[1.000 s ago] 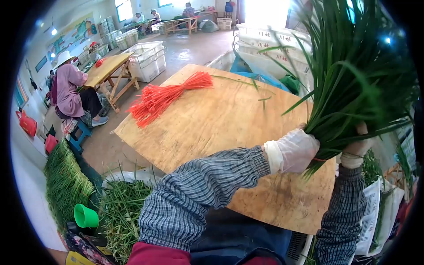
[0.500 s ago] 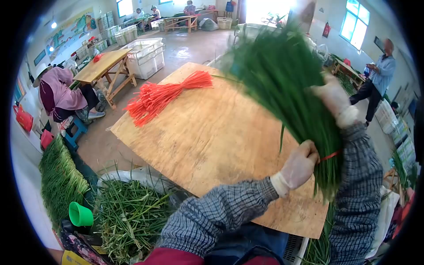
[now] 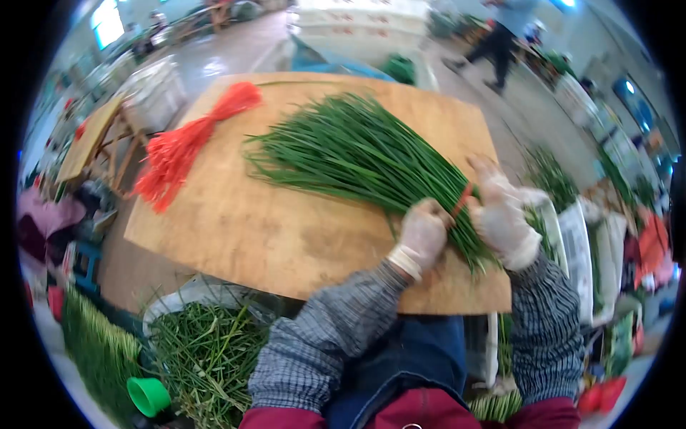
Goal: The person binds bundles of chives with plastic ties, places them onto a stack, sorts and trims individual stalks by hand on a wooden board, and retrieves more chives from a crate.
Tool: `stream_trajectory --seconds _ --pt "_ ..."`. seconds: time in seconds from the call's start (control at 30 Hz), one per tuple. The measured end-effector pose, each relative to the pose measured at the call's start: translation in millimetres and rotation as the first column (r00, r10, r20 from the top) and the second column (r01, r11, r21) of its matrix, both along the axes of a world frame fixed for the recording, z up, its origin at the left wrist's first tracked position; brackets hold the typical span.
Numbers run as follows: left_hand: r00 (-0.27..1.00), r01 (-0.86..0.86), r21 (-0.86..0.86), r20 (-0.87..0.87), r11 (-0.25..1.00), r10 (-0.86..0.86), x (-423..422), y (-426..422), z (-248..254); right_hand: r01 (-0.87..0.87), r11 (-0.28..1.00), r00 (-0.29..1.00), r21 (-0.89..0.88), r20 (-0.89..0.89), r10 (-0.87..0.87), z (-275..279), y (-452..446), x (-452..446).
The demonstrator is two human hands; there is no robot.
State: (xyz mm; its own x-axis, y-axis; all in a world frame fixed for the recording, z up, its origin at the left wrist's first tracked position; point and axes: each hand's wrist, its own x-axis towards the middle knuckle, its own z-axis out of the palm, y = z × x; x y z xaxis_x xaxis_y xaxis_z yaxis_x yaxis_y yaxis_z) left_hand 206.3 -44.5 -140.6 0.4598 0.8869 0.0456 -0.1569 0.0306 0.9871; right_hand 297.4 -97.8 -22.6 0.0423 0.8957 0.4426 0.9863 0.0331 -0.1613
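1. Done: band [image 3: 464, 199] around the greens [image 3: 357, 154], near the stem end. Remaining: fastening, unless already secure; can't tell.
2. Left grip [image 3: 424, 232]: fingers together, apparently pinching the band's near end. Right grip [image 3: 502, 213]: at the bunch's far side; can't tell if pinching.
3. Greens lie on the worktop [image 3: 236, 232]: long, thin, tips fanned, stems gathered.

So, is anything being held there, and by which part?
A bundle of green leaves, near its red band: the left grip is curled at the band, the right grip lies against the opposite side.
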Motion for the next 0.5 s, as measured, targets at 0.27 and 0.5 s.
stream_trajectory --seconds 0.27,0.5 --pt "0.984 0.178 -0.28 0.059 0.943 -0.168 -24 4 40 0.263 0.961 0.929 -0.08 0.291 -0.23 -80 -4 -4" --pt "0.98 0.189 -0.28 -0.001 0.941 -0.198 -31 2 39 0.266 0.964 0.958 -0.025 0.116 -0.261 -84 -3 1"
